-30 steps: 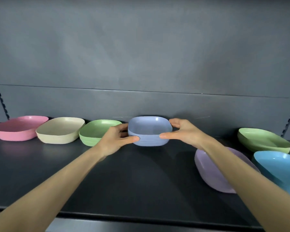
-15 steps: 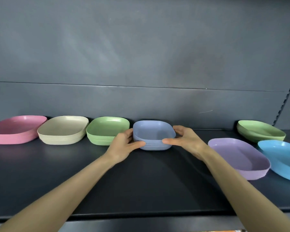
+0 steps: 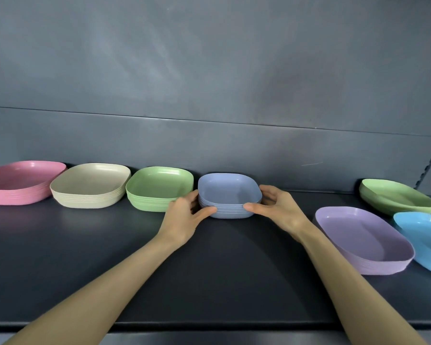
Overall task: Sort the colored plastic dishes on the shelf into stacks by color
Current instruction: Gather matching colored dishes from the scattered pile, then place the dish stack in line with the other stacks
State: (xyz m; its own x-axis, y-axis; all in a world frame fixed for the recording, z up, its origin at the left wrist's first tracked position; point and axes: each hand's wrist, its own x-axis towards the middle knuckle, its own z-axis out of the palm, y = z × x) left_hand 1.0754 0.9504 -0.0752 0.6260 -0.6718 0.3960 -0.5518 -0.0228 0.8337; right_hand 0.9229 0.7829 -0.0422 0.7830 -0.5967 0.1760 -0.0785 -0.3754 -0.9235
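From the head view, a grey-blue stack (image 3: 228,192) of dishes sits on the dark shelf (image 3: 209,270) at the middle of its back edge, close to the back wall (image 3: 209,70). The left hand (image 3: 182,220) grips the stack's left side, thumb on the front corner and fingers curled round the near side. The right hand (image 3: 279,210) grips the right side the same way, thumb pressed to the front corner and fingers bent at the rim. Along the back edge to the left stand a green stack (image 3: 157,186), just beside the left hand, then a cream stack (image 3: 90,185) and a pink stack (image 3: 18,183). Toward the right end lie a purple stack (image 3: 361,240), a blue dish (image 3: 423,232) tilted beside it, and a green dish (image 3: 396,197) tilted behind them.
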